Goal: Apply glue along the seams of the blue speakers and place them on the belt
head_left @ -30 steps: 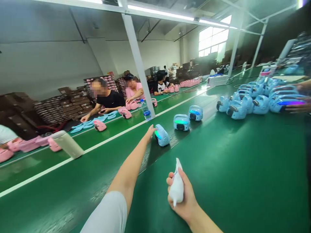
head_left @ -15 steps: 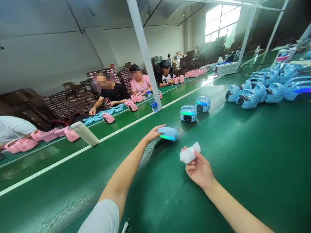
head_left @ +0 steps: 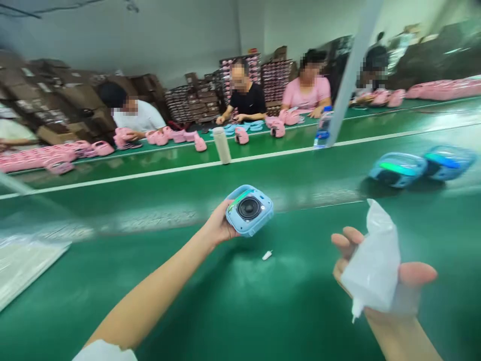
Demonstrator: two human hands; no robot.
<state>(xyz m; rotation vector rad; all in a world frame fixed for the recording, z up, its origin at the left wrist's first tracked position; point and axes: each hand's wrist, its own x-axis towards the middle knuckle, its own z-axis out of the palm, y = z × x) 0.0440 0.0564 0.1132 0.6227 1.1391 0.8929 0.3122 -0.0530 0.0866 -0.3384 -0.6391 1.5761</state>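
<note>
The blue speaker [head_left: 249, 209] is pinched above the table [head_left: 218, 311] by the left fingers [head_left: 227, 230]; right of it, past open room, a tube [head_left: 377, 263] is held in half-curled right fingers [head_left: 340, 241]. The bottle [head_left: 323, 129] label is blurred.

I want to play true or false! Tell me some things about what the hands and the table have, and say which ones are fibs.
1. The left hand holds a blue speaker. True.
2. The right hand is empty. False: it holds a white pouch with a thin tip.
3. The water bottle has a blue cap. True.
4. The two other blue speakers have no lights on. False: one glows green, the other blue.
5. A small white piece lies on the green table. True.
</note>
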